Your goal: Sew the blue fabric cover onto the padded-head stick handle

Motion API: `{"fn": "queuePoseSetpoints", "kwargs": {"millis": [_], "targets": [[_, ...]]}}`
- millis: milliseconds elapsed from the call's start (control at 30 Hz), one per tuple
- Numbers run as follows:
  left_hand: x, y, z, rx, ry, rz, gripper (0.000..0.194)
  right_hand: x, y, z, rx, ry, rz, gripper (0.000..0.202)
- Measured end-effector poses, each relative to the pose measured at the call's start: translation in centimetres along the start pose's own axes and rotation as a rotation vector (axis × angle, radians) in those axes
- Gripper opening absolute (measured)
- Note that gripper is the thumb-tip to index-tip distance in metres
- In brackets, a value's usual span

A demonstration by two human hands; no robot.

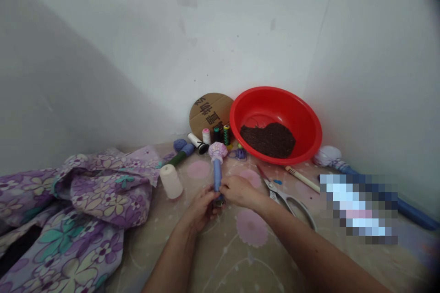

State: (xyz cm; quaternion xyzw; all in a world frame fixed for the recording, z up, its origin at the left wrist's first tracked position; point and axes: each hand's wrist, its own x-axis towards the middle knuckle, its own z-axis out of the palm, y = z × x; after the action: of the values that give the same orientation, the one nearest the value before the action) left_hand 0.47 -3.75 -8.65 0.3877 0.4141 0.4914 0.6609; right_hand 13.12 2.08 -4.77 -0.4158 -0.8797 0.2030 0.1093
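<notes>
A blue-wrapped stick with a gathered pink-and-white cloth head points away from me, above the tablecloth. My left hand is closed around its near end. The fingers of my right hand pinch the stick from the right, at about the same place. My fingers partly hide that lower end, so its finish does not show well. A white spool of thread lies to the left of my hands. To the right lie large scissors, with their blades pointing away from me.
A red basin holding dark brown grains stands at the back right. Several thread spools stand before a round cardboard piece by the wall. Purple floral cloth is bunched at left. A long blue stick lies at right.
</notes>
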Motion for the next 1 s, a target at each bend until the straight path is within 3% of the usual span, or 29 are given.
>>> {"fn": "queuePoseSetpoints", "kwargs": {"millis": [133,233,333,400,533,600,700,767,833,1000], "targets": [[0.1,-0.4,0.0,0.024,-0.008,0.015,0.023,0.1,-0.1,0.0,0.044,0.038,0.031,0.021],[0.2,-0.4,0.0,0.019,-0.016,0.013,0.021,0.5,-0.1,0.2,0.146,0.172,0.076,0.019],[0.1,-0.1,0.1,0.030,0.042,-0.034,0.021,0.9,0.0,0.1,0.541,0.323,0.121,0.020],[0.0,0.1,0.1,0.040,0.077,-0.057,0.023,0.9,-0.2,-0.4,0.836,0.337,0.120,0.020],[-0.2,0.4,-0.1,0.032,0.086,-0.047,0.020,0.3,-0.5,-3.0,1.466,0.290,-0.020,0.015],[-0.2,0.4,-0.2,0.023,0.081,-0.044,0.018,0.2,-0.3,-4.4,1.606,0.442,-0.108,0.015],[-0.3,0.6,-0.2,0.003,0.070,-0.055,0.020,0.4,0.7,-5.5,1.465,0.838,-0.198,0.015],[-0.3,0.8,-0.1,0.000,0.071,-0.065,0.019,0.4,1.5,-5.2,1.224,0.954,-0.201,0.017],[-0.4,0.9,0.0,-0.005,0.070,-0.075,0.019,0.2,2.0,-4.2,0.981,0.890,-0.180,0.020],[-0.4,1.1,0.0,-0.017,0.059,-0.088,0.020,-0.8,1.5,-1.3,0.525,0.591,-0.133,0.020]]}}
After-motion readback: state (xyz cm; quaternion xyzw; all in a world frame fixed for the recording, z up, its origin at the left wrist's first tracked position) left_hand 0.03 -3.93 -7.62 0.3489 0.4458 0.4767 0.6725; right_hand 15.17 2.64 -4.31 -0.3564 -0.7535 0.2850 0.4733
